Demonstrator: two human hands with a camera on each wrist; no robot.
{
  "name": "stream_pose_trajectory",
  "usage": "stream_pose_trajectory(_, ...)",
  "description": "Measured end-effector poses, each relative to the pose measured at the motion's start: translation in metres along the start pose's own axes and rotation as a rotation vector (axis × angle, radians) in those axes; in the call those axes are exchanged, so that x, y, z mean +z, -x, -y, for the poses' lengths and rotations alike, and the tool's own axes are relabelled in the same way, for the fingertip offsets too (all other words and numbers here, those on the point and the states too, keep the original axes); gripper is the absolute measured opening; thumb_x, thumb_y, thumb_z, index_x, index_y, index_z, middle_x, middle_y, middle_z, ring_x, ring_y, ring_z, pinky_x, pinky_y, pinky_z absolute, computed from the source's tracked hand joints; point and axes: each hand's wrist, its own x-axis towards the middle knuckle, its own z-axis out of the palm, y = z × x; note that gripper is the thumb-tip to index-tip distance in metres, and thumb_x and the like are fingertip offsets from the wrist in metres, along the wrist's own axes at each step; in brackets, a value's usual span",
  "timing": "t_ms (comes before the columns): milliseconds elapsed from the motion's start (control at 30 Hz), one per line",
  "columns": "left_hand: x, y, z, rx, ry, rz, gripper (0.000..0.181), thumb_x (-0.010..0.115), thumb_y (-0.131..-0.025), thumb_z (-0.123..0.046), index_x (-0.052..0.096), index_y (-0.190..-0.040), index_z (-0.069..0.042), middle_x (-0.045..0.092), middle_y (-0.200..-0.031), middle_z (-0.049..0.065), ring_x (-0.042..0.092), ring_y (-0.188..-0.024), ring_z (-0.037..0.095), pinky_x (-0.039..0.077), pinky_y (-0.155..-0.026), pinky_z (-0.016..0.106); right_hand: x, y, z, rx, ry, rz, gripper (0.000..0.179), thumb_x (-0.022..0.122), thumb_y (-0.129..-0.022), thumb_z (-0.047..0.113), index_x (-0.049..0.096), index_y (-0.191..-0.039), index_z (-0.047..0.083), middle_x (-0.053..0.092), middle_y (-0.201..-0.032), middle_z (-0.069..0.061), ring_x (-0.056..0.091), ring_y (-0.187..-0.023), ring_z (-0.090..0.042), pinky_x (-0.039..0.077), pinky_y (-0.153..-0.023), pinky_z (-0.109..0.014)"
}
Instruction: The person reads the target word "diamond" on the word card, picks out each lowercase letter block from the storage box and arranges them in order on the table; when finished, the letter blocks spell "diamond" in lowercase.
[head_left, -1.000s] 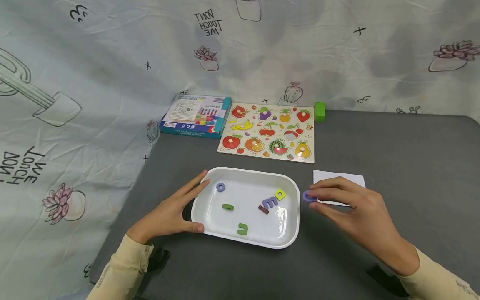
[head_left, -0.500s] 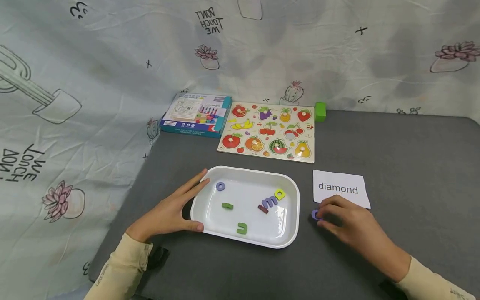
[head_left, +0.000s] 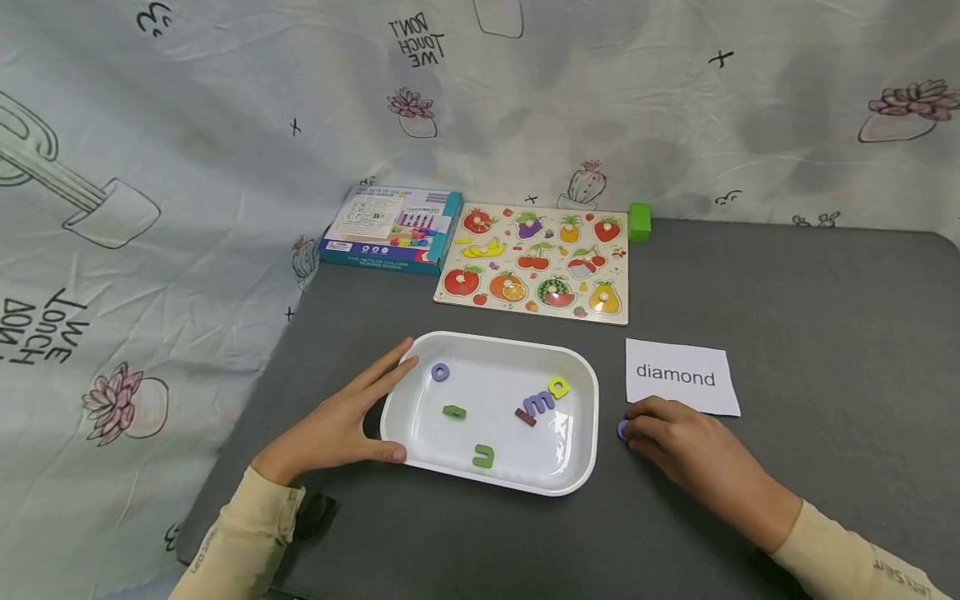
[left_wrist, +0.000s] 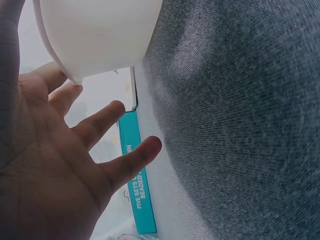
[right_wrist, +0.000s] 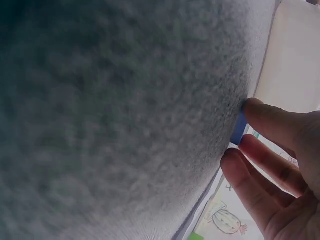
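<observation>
Fingers spread, my left hand [head_left: 333,429] rests at the left end of a white plastic tray [head_left: 495,339], its thumb and fingertips at the rim. In the left wrist view, the fingers [left_wrist: 92,125] are extended, with some fingertips touching the tray wall [left_wrist: 100,35]. My right hand [head_left: 693,454] pinches a purple toy letter [head_left: 622,430] at the table, just below a white card [head_left: 678,375] printed "diamond". In the right wrist view the piece shows as a blue-purple edge [right_wrist: 240,127] between thumb and finger; most of its shape is hidden.
In the tray lie a purple ring-shaped letter [head_left: 440,372], purple "m" [head_left: 538,403], yellow letter [head_left: 558,387], green "n" [head_left: 483,456], green piece [head_left: 454,412] and dark red bar [head_left: 526,417]. Behind stand a fruit puzzle board [head_left: 532,262], blue box [head_left: 393,229] and green block [head_left: 640,222].
My right hand has moved from above the card down to the table just below it, still holding the purple letter, and the printed word has come into view. The left hand stays put.
</observation>
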Motion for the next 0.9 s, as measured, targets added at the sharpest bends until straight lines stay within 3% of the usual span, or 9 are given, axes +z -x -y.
stream_pose_trajectory(67, 0.000, 0.000, 0.000, -0.002, 0.004, 0.000, 0.115, 0.092, -0.074, -0.042, 0.023, -0.163, -0.019, 0.003, -0.170, -0.008, 0.021, -0.151, 0.023, 0.038, -0.106, 0.059, 0.000, -0.002, -0.001, 0.008, 0.016, 0.001, 0.031, 0.091, -0.064, 0.000, 0.076, -0.088, 0.012, 0.069, -0.097, 0.001, 0.068, -0.086, -0.016, 0.055, -0.072, -0.034)
stream_pose_trajectory(100, 0.000, 0.000, 0.000, -0.004, 0.006, 0.000, 0.115, 0.091, -0.074, -0.042, 0.023, -0.163, -0.019, 0.003, -0.170, -0.008, 0.021, -0.151, 0.023, 0.038, -0.106, 0.059, 0.000, -0.003, -0.001, 0.009, 0.021, -0.003, 0.034, 0.092, -0.062, -0.001, 0.076, -0.088, 0.012, 0.069, -0.097, 0.001, 0.068, -0.086, -0.017, 0.055, -0.072, -0.035)
stream_pose_trajectory(267, 0.000, 0.000, -0.001, -0.012, 0.011, 0.001, 0.116, 0.091, -0.073, -0.044, 0.024, -0.163, -0.018, 0.003, -0.170, -0.009, 0.022, -0.150, 0.022, 0.038, -0.106, 0.058, 0.000, -0.006, -0.002, 0.007, 0.021, -0.014, 0.037, 0.093, -0.060, -0.003, 0.075, -0.089, 0.011, 0.069, -0.097, 0.001, 0.068, -0.085, -0.018, 0.055, -0.072, -0.036)
stream_pose_trajectory(467, 0.000, 0.000, 0.000, -0.003, 0.013, -0.001, 0.117, 0.091, -0.072, -0.046, 0.023, -0.163, -0.018, 0.002, -0.170, -0.008, 0.021, -0.151, 0.022, 0.039, -0.106, 0.057, -0.012, -0.020, 0.000, 0.040, -0.034, -0.012, 0.042, 0.095, -0.061, 0.005, 0.076, -0.097, 0.012, 0.070, -0.103, 0.002, 0.069, -0.089, -0.016, 0.054, -0.074, -0.033)
stream_pose_trajectory(633, 0.000, 0.001, 0.000, -0.011, 0.027, -0.001, 0.117, 0.091, -0.072, -0.046, 0.023, -0.163, -0.019, 0.002, -0.170, -0.009, 0.021, -0.151, 0.022, 0.039, -0.106, 0.057, -0.029, -0.044, 0.009, 0.127, -0.338, 0.022, 0.052, 0.095, -0.065, 0.004, 0.074, -0.111, 0.015, 0.070, -0.118, 0.001, 0.068, -0.102, -0.014, 0.056, -0.079, -0.025)
stream_pose_trajectory(767, 0.001, 0.002, 0.000, -0.012, 0.023, -0.002, 0.117, 0.091, -0.072, -0.046, 0.023, -0.164, -0.019, 0.002, -0.170, -0.009, 0.021, -0.151, 0.022, 0.041, -0.105, 0.057, -0.031, -0.064, 0.019, 0.163, -0.604, 0.088, 0.053, 0.091, -0.073, 0.006, 0.071, -0.120, 0.021, 0.067, -0.126, 0.002, 0.064, -0.112, -0.013, 0.056, -0.086, -0.032)
stream_pose_trajectory(900, 0.001, -0.001, 0.000, -0.001, 0.023, 0.002, 0.117, 0.091, -0.072, -0.046, 0.022, -0.164, -0.019, 0.001, -0.170, -0.008, 0.020, -0.151, 0.021, 0.040, -0.106, 0.055, -0.020, -0.082, 0.023, 0.152, -0.724, 0.164, 0.047, 0.088, -0.079, 0.013, 0.069, -0.121, 0.024, 0.065, -0.128, 0.006, 0.061, -0.116, -0.013, 0.055, -0.091, -0.037)
